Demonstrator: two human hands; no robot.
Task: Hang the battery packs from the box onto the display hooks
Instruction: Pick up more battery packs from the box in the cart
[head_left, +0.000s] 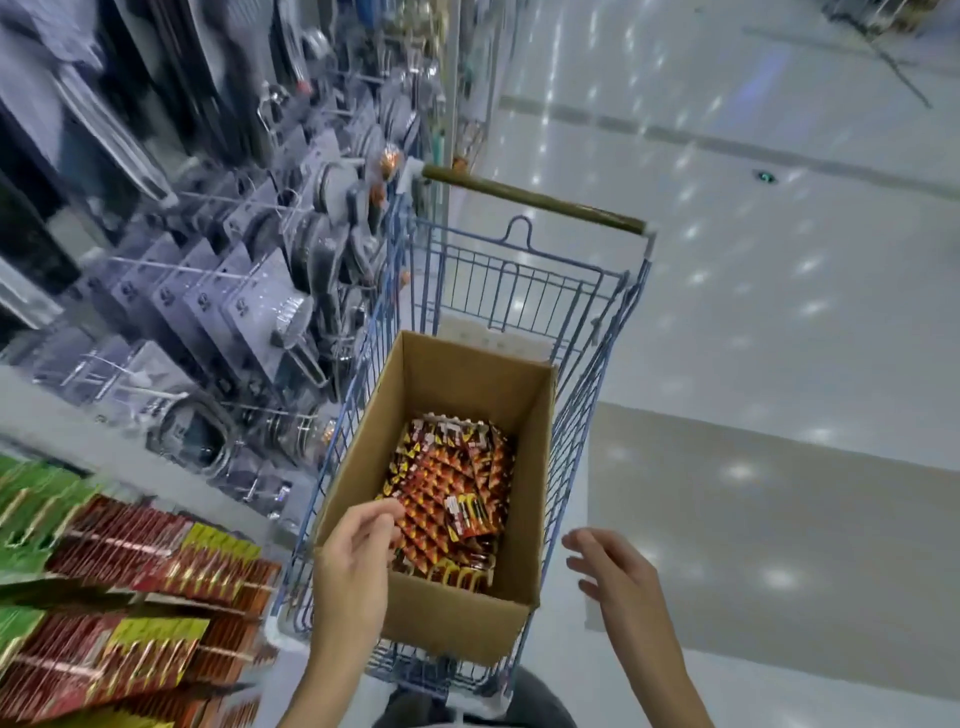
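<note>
**Operator:** Where are the packs?

**Spotter:** Your battery packs (447, 488) lie in a loose red, orange and yellow heap on the bottom of the open cardboard box (537, 457). The box stands in the basket of the blue wire cart (597, 332) right in front of you. The cart's brown handle (530, 201) is at the end far from you.

**Operator:** And my hands?

**Spotter:** Your left hand (358, 551) reaches over the box's near left wall. Its fingers are bent, with thumb and forefinger close together at the edge of the heap. The tips meet the packs in a blur, so I cannot tell whether you have one pinched or only touch it. Your right hand (613, 571) hangs outside the cart's right side, fingers spread and slack, holding nothing.

**Operator:** What's around me?

**Spotter:** You stand in a shop aisle. To your right runs a pale, glossy floor (779, 322) that mirrors the ceiling lights as scattered bright spots. A duller grey-brown patch (753, 545) of it lies just beside the cart. At your lower left the display hooks (124, 543) carry rows of red, yellow and green carded packs, hung close together. Beyond them, along the cart's left side, wire pegs (208, 270) hold grey carded goods, smeared by motion.
</note>
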